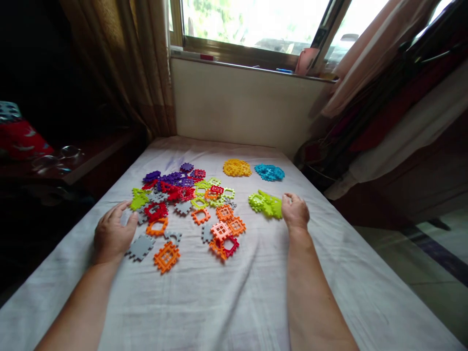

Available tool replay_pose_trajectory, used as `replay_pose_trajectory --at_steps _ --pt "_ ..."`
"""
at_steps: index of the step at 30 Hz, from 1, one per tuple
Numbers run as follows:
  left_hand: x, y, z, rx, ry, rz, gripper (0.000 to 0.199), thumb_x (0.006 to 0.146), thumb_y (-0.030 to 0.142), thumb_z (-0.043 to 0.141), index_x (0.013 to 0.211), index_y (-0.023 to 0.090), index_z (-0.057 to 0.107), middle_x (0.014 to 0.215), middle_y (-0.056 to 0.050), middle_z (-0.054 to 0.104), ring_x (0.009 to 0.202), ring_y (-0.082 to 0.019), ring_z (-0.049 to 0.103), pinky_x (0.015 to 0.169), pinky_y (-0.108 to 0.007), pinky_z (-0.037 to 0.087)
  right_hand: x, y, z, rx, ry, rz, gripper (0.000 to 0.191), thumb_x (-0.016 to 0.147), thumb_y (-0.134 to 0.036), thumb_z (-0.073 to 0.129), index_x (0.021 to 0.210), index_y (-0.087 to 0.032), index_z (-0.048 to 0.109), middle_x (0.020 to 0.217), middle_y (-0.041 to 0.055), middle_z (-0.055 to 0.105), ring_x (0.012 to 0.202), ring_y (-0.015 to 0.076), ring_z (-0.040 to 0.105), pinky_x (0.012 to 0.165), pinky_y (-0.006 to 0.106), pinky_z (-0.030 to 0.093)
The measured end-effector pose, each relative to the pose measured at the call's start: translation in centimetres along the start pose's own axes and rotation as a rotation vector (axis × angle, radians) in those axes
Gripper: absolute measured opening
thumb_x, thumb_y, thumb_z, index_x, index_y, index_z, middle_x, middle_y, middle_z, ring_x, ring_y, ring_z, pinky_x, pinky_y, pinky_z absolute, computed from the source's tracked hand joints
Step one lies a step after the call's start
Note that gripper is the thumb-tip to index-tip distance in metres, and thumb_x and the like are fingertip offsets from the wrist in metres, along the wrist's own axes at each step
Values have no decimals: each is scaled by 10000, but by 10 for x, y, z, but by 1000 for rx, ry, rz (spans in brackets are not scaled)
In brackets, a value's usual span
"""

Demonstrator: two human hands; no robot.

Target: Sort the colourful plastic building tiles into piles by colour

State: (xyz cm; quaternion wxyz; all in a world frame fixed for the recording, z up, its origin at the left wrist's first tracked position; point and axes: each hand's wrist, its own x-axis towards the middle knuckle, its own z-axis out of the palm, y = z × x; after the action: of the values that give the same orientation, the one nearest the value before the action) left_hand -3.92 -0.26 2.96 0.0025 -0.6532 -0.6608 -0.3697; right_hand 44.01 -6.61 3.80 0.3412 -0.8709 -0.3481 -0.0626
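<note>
On the left side of the bed, my left hand point(114, 231) rests with its thumb apart from its fingers. Its fingertips reach the edge of some lime green interlocking plastic pieces point(139, 199). My right hand point(295, 210) is closed at the right end of a small lime green pile point(265, 203), its curled fingers against a piece there. Between my hands lies a mixed spread of toothed pieces: purple point(175, 178), red point(156, 211), grey point(141, 247) and orange point(166, 257). Some are solid squares, others are open frames.
Farther back sit a yellow pile point(237, 167) and a blue pile point(269, 172) of similar pieces. A wrinkled white sheet point(252, 302) covers the bed. Glasses point(58, 157) lie on dark furniture at left. Clothes point(395, 131) hang at right, and a window point(252, 24) is ahead.
</note>
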Motion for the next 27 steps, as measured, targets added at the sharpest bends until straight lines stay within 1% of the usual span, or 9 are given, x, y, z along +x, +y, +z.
replay_pose_trajectory --at_steps 2,5,9,12,17,20,22,23,27 --pt "8 -13 5 63 -40 0 469 858 389 464 1253 189 618 1332 -131 625 1263 -321 551 1099 -453 409 1 1 4 38 58 -54 392 816 -342 462 1008 -159 750 1018 145 709 937 260 620 842 365 475" --pt "22 -22 11 188 -173 -45 529 852 419 483 1298 160 599 1380 -169 589 1294 -350 523 1115 -486 378 1 -2 8 139 41 -102 379 791 -369 471 949 -169 751 989 130 713 946 259 622 880 377 485" --pt "44 -21 14 285 -342 -122 570 833 493 536 1318 201 603 1334 -144 636 1240 -351 572 1062 -466 422 -2 -9 11 227 1 -128 367 761 -395 478 886 -177 745 1001 131 720 982 266 634 930 394 482" --pt "57 -18 15 282 -414 -156 573 770 511 618 1278 244 633 1258 -103 688 1166 -339 619 989 -423 472 -4 -14 10 265 8 -138 351 751 -403 488 865 -186 739 1025 131 721 1020 273 633 959 405 473" --pt "64 -3 10 255 -382 -137 590 706 528 650 1214 228 666 1202 -111 701 1141 -340 626 954 -412 489 -5 -20 1 283 -31 -132 360 754 -387 502 896 -168 750 1073 147 717 1034 271 641 970 388 462" --pt "54 21 2 79 -343 -77 661 723 510 623 1301 190 598 1200 -113 691 1088 -296 652 949 -392 502 -7 -30 -4 325 -91 -102 350 764 -402 526 901 -175 754 959 120 745 905 252 666 869 362 497" --pt "41 46 0 -78 -323 22 711 735 509 620 1369 198 528 1195 -88 690 1067 -262 659 952 -384 508 -13 -41 -8 409 -207 -71 332 776 -426 552 880 -181 749 845 90 750 798 228 668 763 329 509" --pt "31 60 1 -148 -333 99 715 744 500 625 1388 211 506 1201 -77 687 1084 -252 652 966 -385 504 -17 -49 -10 472 -303 -60 324 784 -436 564 864 -178 742 815 81 750 754 211 666 710 307 507" --pt "-12 116 18 -315 -435 394 643 780 400 651 1390 253 509 1201 -63 694 1094 -238 647 999 -411 496 -44 -82 -14 691 -843 -56 308 794 -442 633 924 -175 718 850 61 755 651 145 654 545 223 454"
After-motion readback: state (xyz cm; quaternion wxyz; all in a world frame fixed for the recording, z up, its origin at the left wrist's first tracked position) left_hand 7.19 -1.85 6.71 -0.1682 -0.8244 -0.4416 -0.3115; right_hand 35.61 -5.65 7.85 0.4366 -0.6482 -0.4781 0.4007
